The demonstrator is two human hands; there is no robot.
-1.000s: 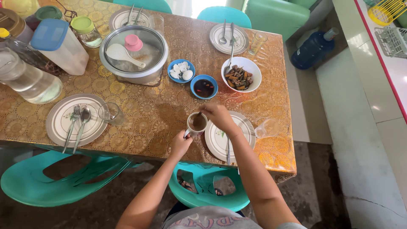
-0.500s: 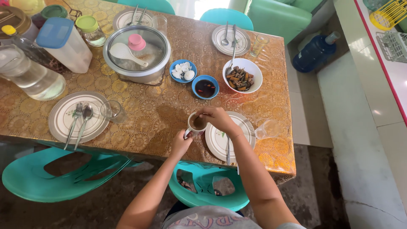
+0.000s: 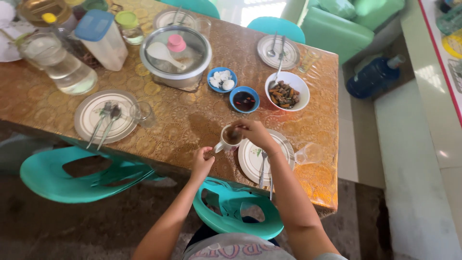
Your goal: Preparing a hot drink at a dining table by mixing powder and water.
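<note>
Holding the mug [image 3: 230,138] by its handle with my left hand [image 3: 202,162], I keep my right hand [image 3: 252,133] pinched over its rim, barely shifted; it stays at the table [image 3: 192,115] edge beside my plate [image 3: 279,159].

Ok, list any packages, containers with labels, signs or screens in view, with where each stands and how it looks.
Plastic tub: table's far left, tall, white, blue lid.
Jar: right of the tub, clear, green lid.
Water jug: floor right of the table, dark blue.
No signs or screens.
</note>
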